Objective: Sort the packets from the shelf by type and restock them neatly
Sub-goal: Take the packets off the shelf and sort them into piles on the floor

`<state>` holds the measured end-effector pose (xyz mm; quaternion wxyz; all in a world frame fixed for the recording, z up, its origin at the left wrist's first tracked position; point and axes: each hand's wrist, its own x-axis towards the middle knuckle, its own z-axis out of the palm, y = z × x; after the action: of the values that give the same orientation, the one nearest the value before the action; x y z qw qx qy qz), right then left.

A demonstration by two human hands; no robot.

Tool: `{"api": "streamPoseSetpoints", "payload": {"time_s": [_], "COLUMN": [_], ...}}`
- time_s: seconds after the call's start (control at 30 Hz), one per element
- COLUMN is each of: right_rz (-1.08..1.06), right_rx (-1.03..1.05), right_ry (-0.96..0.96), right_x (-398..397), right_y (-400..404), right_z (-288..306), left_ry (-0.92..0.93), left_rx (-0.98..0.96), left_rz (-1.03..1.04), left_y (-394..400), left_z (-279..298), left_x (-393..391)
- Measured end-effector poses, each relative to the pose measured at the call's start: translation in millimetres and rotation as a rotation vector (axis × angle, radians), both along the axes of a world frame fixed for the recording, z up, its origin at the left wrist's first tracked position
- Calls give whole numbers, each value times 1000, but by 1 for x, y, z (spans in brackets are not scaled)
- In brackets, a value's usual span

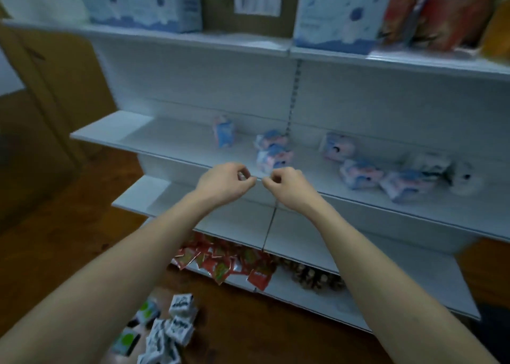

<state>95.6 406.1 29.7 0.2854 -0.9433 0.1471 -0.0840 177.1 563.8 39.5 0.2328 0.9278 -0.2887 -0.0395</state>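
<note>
My left hand [224, 182] and my right hand [287, 187] hover side by side in front of the middle white shelf [176, 145], fingertips almost meeting. Both have their fingers curled in, and I see nothing held in either. Just beyond them several blue-and-pink packets [273, 154] lie scattered on that shelf, more of them to the right [361, 174]; one stands upright [223, 131]. Red packets [220, 261] are heaped on the bottom shelf. White packets with black print [179, 322] and some with green dots [127, 339] lie on the floor at lower left.
Pale blue boxes [336, 18] and tall orange-red packs [441, 10] stand on the top shelf. Dark brown items [311, 276] sit beside the red packets. The shelf below my hands [234, 220] is bare. Wooden floor [69, 225] and a brown cardboard panel [55, 82] lie to the left.
</note>
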Motion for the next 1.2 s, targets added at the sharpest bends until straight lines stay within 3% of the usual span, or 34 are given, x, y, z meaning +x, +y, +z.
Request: {"api": "streamPoseSetpoints", "payload": {"time_s": [0.23,0.67,0.97,1.2], "right_rz": [-148,-353,-393,-480], "right_rx": [2,88,151,136], "right_ry": [-66,-9,85,17], "right_x": [-86,-245,-245,-205], "right_y": [-120,-335,-416,-491], "right_z": [22,0,-38,-52], "left_ry": [-93,19,84,184], "left_rx": [-42,-88,-76,-126], "left_rz": [-152,-355,-409,-411], "left_y": [-135,-358,-446,-525], "left_z": [30,1,-9,-27], "left_x": [-70,-203,-185,-123]}}
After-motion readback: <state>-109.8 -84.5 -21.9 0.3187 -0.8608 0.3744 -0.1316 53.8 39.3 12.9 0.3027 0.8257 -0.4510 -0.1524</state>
